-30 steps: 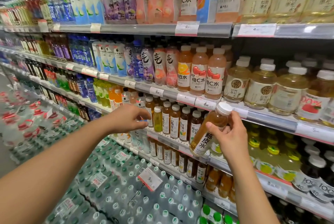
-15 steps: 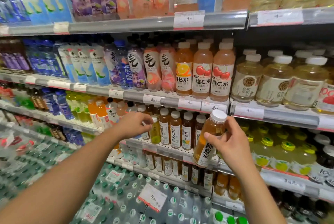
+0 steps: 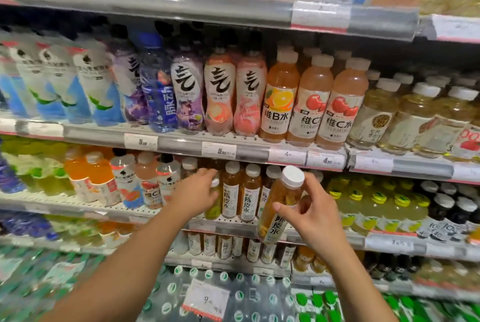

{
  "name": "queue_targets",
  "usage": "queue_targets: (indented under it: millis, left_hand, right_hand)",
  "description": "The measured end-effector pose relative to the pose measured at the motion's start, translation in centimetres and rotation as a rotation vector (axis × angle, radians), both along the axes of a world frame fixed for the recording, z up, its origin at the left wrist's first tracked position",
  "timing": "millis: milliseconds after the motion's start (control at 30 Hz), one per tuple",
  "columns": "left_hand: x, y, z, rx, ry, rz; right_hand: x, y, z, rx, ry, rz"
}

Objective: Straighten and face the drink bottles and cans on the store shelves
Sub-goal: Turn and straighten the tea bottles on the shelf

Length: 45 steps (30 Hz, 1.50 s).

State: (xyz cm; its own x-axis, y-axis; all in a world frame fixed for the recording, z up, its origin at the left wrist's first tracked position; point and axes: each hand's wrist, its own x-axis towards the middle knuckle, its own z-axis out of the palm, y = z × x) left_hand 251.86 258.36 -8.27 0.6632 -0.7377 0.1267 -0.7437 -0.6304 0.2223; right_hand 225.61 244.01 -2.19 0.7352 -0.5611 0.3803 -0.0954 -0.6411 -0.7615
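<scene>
My right hand (image 3: 309,214) holds an amber tea bottle (image 3: 279,207) with a white cap, tilted, in front of the middle shelf (image 3: 226,227). My left hand (image 3: 198,193) reaches into the same shelf and rests on a yellow-green bottle (image 3: 213,208) at the left end of a row of matching amber tea bottles (image 3: 240,193). Whether its fingers close around that bottle is hidden by the hand itself. The row stands upright with labels facing forward.
Above, a shelf (image 3: 259,151) carries pink, purple and orange vitamin-water bottles (image 3: 306,103). Yellow lemon drinks (image 3: 374,205) and dark bottles (image 3: 452,207) stand to the right. Orange bottles (image 3: 88,176) sit left. Shrink-wrapped water packs (image 3: 233,295) with a price sign lie below.
My left hand has pushed farther into the shelf onto the yellow-green bottle. My right hand has kept the amber bottle, now nearer the row. The view has closed in on the shelf.
</scene>
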Motion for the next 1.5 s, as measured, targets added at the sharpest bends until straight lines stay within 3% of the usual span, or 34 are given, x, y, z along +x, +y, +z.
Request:
queue_targets:
  millis: [200, 300, 600, 933, 1200, 1500]
  left_hand:
    - [0.1, -1.8, -2.5, 0.046, -0.111, 0.024]
    - [-0.8, -1.2, -3.3, -0.037, -0.13, 0.034]
    - [-2.6, 3.0, -4.6, -0.216, 0.051, 0.106]
    - [-4.7, 11.5, 0.4, -0.533, 0.197, 0.184]
    - [-6.1, 17.2, 3.4, -0.551, 0.116, 0.186]
    - [-7.8, 20.2, 1.8, -0.652, 0.264, 0.21]
  right_hand:
    - [0.6, 0.7, 0.1, -0.067, 0.044, -0.011]
    - [1.1, 0.5, -0.2, -0.072, 0.073, -0.01]
    - [5.1, 2.2, -1.2, -0.045, 0.091, 0.065]
    - [9.4, 4.0, -3.9, -0.054, 0.18, 0.085]
    - [14.6, 4.9, -5.3, -0.163, 0.198, -0.003]
    - [18.4, 6.0, -7.2, -0.272, 0.36, -0.085]
